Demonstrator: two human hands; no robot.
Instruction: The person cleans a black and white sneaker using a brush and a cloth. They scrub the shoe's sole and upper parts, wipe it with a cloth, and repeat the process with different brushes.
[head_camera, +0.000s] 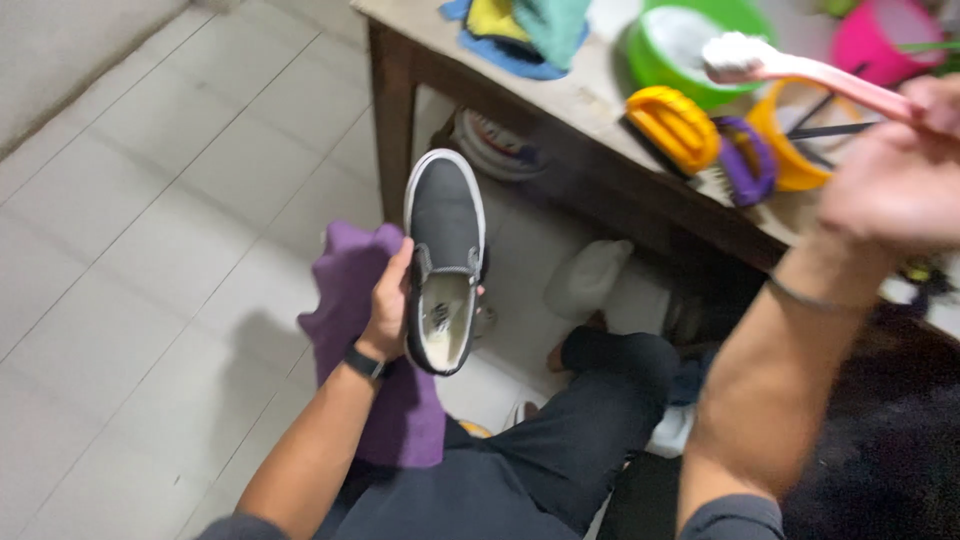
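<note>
L hand (385, 305) grips shoe (445, 255); R hand (895, 175), blurry, brush (790, 68).

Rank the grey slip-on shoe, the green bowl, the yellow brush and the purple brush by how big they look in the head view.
1. grey slip-on shoe
2. green bowl, partly cut off
3. yellow brush and purple brush look alike; the shoe is nearer the camera.

The left hand (388, 305) is raised in front of the body, forearm bare and slanting up from the lower left, a dark band round the wrist; its fingers are curled shut in a grip, thumb side toward the camera. The right hand (895, 170) is higher and farther out, well apart from the left, blurred, its fingers closed in a fist-like hold; a thin bracelet sits on that wrist, and the bare forearm rises steeply from the lower right
</note>
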